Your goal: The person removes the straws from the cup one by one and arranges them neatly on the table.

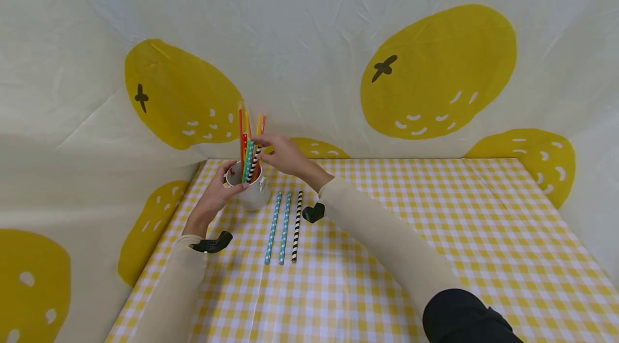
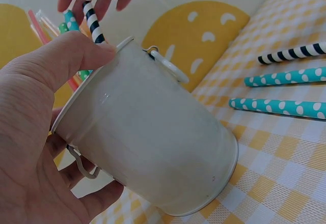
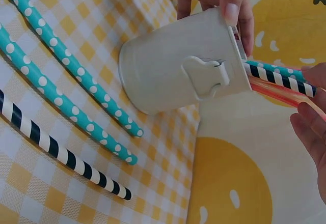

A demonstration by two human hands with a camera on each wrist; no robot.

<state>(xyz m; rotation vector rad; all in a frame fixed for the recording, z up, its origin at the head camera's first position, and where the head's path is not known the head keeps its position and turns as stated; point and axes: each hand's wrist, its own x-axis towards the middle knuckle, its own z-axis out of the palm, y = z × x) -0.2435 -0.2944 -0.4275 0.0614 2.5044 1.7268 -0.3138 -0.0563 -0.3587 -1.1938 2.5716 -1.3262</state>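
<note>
Two white-dotted turquoise straws [image 1: 285, 228] and one black-and-white striped straw [image 1: 297, 226] lie nearest. Beyond, left hand [image 1: 216, 192] grips a round whitish pail [image 1: 254, 200] of multicoloured straws [image 1: 249, 159]; right hand [image 1: 285, 156] at their tips, pinch unclear. Straw-handling seems in hand, next needing gentleness.

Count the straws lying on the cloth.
3, left to right in the head view: a teal dotted straw, a second teal straw, a striped straw; none looks hidden.

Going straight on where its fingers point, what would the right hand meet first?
Probably the striped straw in the white pail, close by the right hand; depth leaves contact unclear.
</note>
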